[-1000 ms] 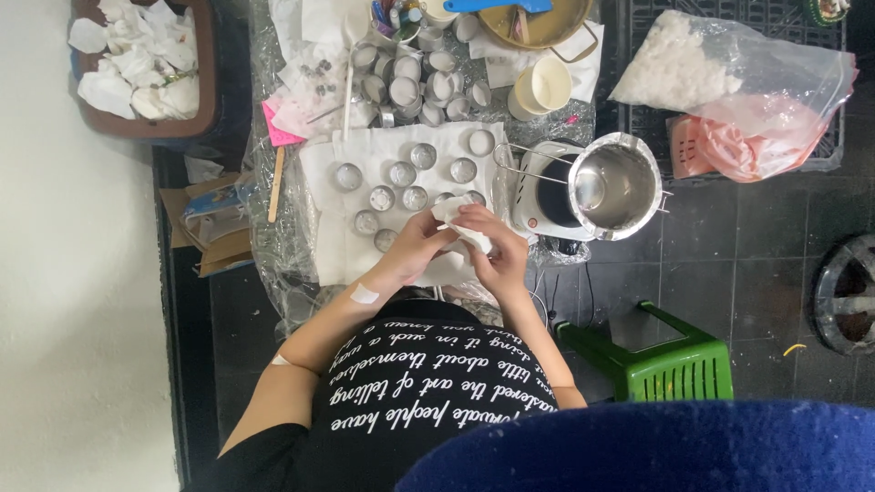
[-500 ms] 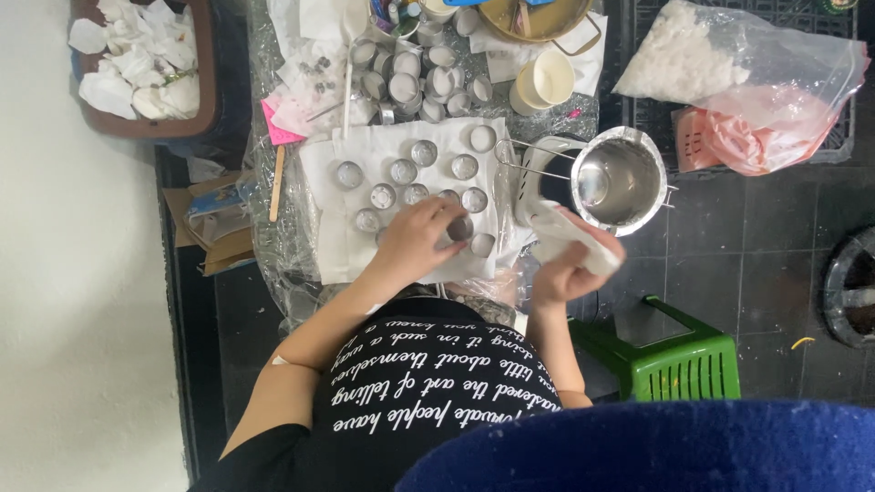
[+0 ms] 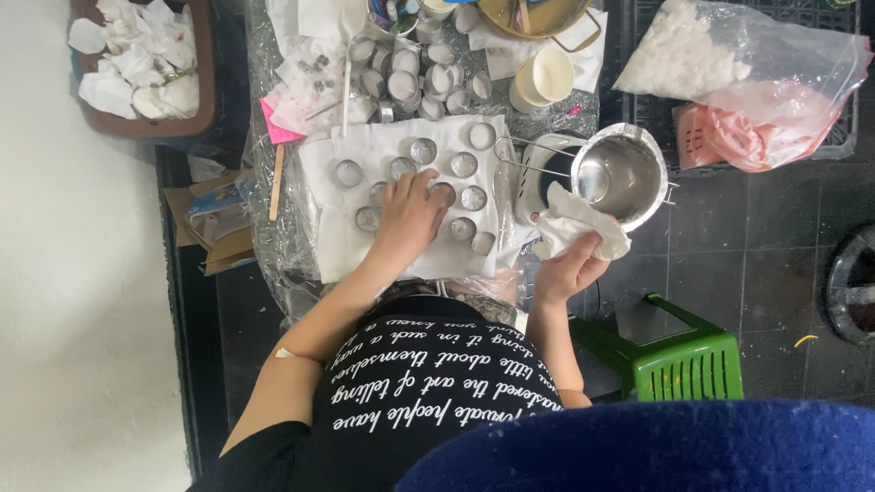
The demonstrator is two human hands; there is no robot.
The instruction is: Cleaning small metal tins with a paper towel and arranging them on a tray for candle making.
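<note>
about ten small round metal cups (image 3: pixel 463 165) sit laid out on the white paper sheet (image 3: pixel 321 239); more wait clustered at twelve o'clock. left hand (image 3: pixel 407 219) lies spread flat over the middle cups, clamping nothing. right hand (image 3: pixel 570 271), at three o'clock, is closed on a crumpled white tissue (image 3: pixel 576 224) beside the steel pot (image 3: pixel 622 172)

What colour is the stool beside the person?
Green stool, seen best in the head view.

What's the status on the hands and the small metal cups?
Left hand flat on the small cups. Right hand gripping a white cloth beside the steel pot. Nothing blocking.
</note>
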